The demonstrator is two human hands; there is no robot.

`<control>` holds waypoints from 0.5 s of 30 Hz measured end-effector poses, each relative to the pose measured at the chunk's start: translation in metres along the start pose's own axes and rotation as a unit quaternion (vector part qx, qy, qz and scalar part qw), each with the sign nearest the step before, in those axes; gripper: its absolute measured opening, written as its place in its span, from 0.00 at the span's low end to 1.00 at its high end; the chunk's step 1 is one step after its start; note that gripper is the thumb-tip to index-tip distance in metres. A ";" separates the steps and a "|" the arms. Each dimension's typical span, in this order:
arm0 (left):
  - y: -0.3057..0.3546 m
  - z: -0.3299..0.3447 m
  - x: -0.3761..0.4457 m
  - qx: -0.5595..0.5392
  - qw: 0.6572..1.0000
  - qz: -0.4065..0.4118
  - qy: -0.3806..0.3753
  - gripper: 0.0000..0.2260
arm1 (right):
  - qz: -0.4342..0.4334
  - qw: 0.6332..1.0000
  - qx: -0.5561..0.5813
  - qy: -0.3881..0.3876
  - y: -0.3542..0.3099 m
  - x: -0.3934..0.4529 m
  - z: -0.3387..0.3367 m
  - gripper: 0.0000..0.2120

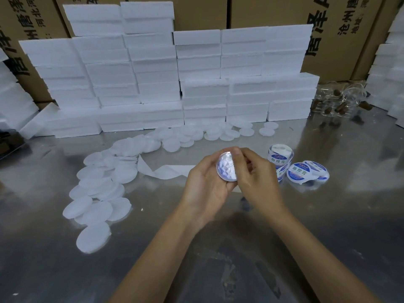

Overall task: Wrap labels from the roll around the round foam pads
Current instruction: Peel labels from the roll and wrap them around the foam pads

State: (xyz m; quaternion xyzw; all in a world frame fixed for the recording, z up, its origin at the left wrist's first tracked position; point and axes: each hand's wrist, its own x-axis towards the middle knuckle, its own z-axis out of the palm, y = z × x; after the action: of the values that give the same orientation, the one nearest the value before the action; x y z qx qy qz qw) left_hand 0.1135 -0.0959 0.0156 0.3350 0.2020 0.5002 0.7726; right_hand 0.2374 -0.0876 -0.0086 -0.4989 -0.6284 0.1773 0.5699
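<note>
We see both hands meeting over the middle of a shiny metal worktop (328, 215), and we place the rest by the round pad (226, 167) held between them. The left hand (205, 184) cradles the pad from below and the left, its grip curled round the rim, with the pad tilted up on edge so its shiny face turns toward us. The right hand (255, 171) comes in from the right, its grip pinching the pad's upper edge between thumb and fingertips (237, 152). A white paper strip (161, 170) trails away to the left of the pad, twisting once as it lies flat on the worktop. Further left, loose white foam discs (98, 184) are scattered in an overlapping curve that bends round behind the pad. To the right of the pad lie a few finished pads with blue labels (297, 171), one standing on edge. Behind everything, well apart from the pad, white foam blocks (153, 73) are stacked against brown cartons (341, 29).
</note>
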 end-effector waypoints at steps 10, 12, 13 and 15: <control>-0.003 -0.006 0.007 0.083 0.986 0.136 0.046 0.11 | 0.032 0.997 -0.068 -0.007 -0.001 0.001 -0.002 0.23; -0.006 -0.006 0.006 0.086 0.987 0.134 0.026 0.11 | 0.029 0.991 -0.125 -0.037 -0.001 -0.002 0.001 0.26; -0.008 -0.006 0.006 0.089 0.988 0.126 0.017 0.11 | 0.025 0.990 -0.129 -0.050 -0.001 -0.004 0.003 0.25; -0.013 -0.004 0.007 0.107 0.987 0.115 0.016 0.12 | 0.017 0.992 -0.112 -0.049 0.000 -0.004 0.005 0.19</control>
State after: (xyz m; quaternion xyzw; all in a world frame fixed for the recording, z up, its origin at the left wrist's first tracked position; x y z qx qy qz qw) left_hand 0.1215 -0.0920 0.0035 0.4287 0.2269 0.5663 0.6663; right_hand 0.2325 -0.0896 -0.0125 -0.5612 -0.6628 0.1399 0.4756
